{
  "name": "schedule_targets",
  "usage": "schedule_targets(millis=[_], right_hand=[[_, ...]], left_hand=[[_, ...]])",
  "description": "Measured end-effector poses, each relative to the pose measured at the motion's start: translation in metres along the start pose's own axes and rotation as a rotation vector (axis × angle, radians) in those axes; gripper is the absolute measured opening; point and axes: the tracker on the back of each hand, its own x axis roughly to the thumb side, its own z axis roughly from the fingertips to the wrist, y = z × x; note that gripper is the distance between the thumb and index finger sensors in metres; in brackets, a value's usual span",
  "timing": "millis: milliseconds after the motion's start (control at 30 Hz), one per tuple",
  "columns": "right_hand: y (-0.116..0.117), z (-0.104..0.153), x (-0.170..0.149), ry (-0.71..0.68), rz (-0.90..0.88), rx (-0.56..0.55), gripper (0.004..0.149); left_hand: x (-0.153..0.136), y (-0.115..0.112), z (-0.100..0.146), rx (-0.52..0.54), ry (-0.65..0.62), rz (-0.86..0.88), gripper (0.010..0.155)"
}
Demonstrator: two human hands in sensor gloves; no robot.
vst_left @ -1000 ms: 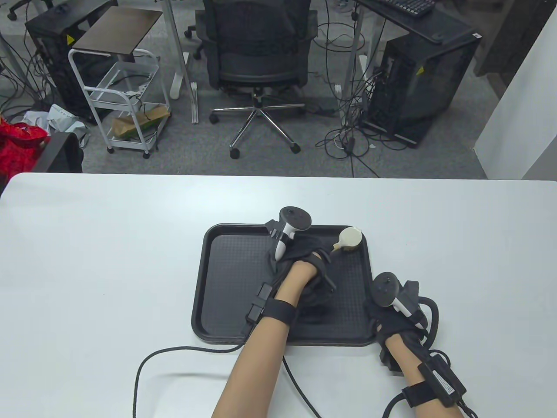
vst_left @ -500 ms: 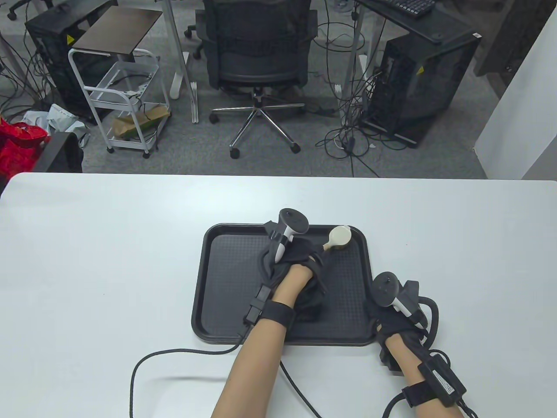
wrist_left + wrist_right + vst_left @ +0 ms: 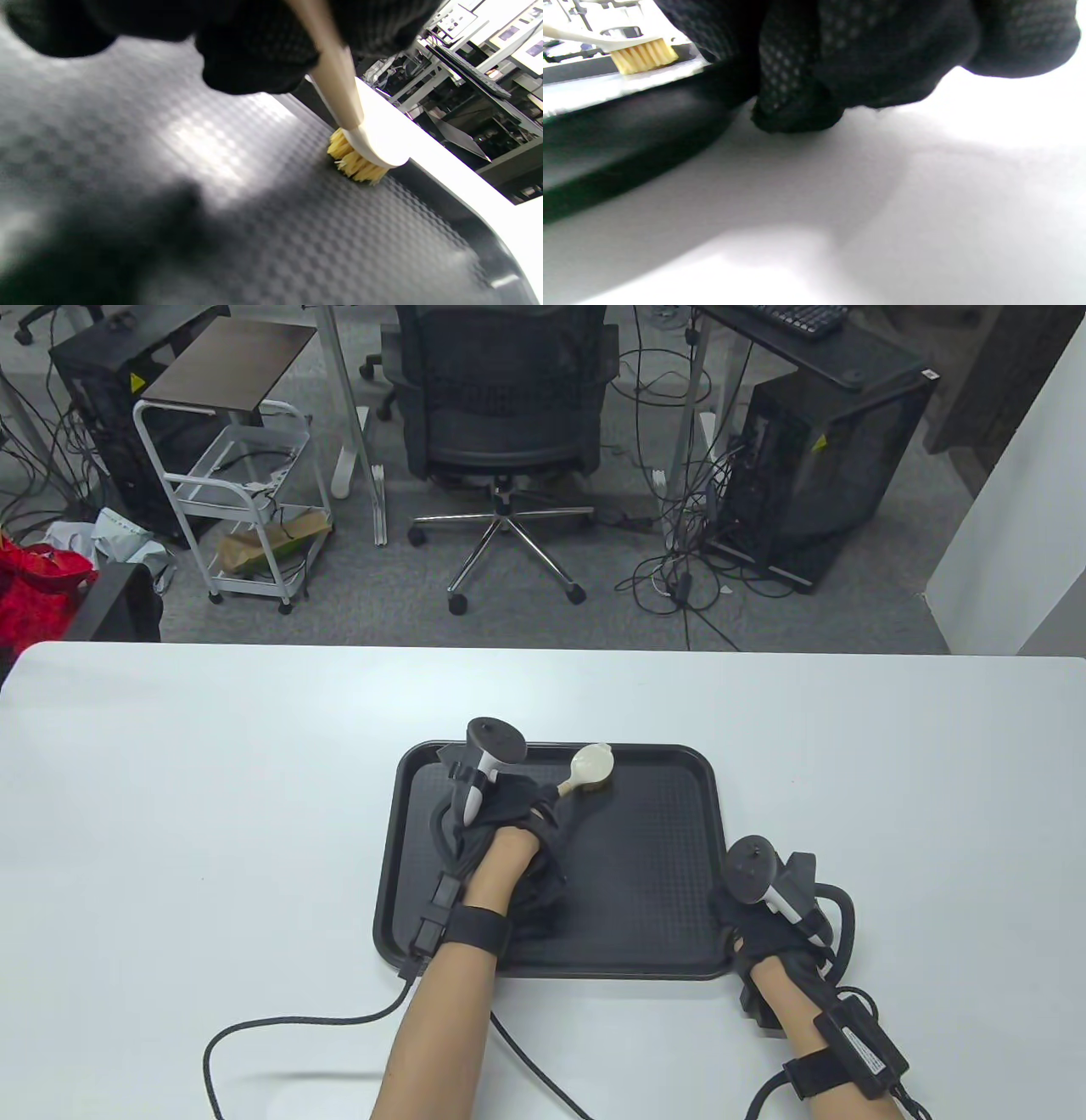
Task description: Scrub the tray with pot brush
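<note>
black-gloved left hand [image 3: 509, 831] gripping pot brush [image 3: 590, 768], bristles on tray [image 3: 662, 857]

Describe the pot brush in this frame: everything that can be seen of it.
The pot brush has a round cream head, a pale, wood-coloured handle and short yellow bristles. The left hand grips the handle, tilting it so the bristles press on the textured floor of the black tray, near the far rim, about midway along it. Nothing else touches it.
</note>
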Motion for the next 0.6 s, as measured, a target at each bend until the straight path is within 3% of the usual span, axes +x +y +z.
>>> schedule_targets(millis=[600], right_hand=[[0.000, 0.000, 0.002, 0.004, 0.018, -0.007, 0.058]], left_hand=[[-0.091, 0.063, -0.003, 0.088, 0.146, 0.033, 0.059]])
